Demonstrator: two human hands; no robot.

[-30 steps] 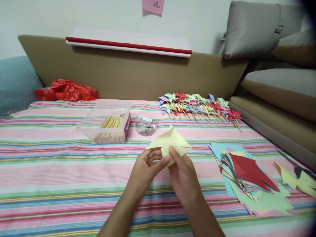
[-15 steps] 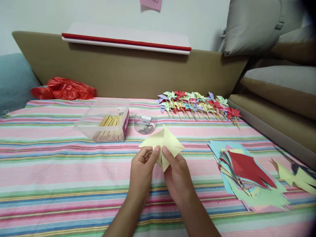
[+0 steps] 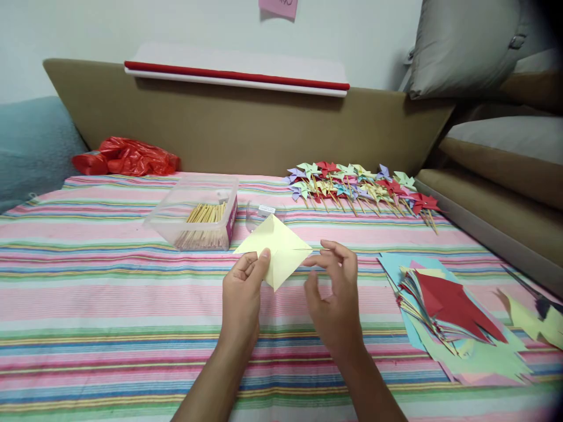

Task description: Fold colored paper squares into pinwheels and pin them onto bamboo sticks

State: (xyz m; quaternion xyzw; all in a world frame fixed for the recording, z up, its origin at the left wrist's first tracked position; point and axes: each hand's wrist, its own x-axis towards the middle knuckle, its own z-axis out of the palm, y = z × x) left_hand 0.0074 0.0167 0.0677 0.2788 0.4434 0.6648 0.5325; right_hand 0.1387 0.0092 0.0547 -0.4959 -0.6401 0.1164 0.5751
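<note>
A pale yellow paper square [image 3: 285,249], creased and slit in from its corners, is held up like a diamond above the cloth. My left hand [image 3: 243,287] pinches it near the left lower edge, thumb on top. To the right of the paper is my right hand [image 3: 334,293], fingers apart and curved, holding nothing; its fingertips are close to the right corner. Behind the paper, a round clear dish [image 3: 253,220] with a small white box is partly hidden.
A clear plastic tub [image 3: 162,220] holds many wooden sticks [image 3: 203,221]. Finished paper pinwheels [image 3: 352,184] lie at the back right. Cut paper sheets [image 3: 457,305] are stacked at right, beside scissors [image 3: 545,305]. A red plastic bag [image 3: 136,157] lies at the back left.
My right hand has let go of the paper and moved right, its fingers opening. The paper now lies flatter in my left hand, which has shifted slightly left.
</note>
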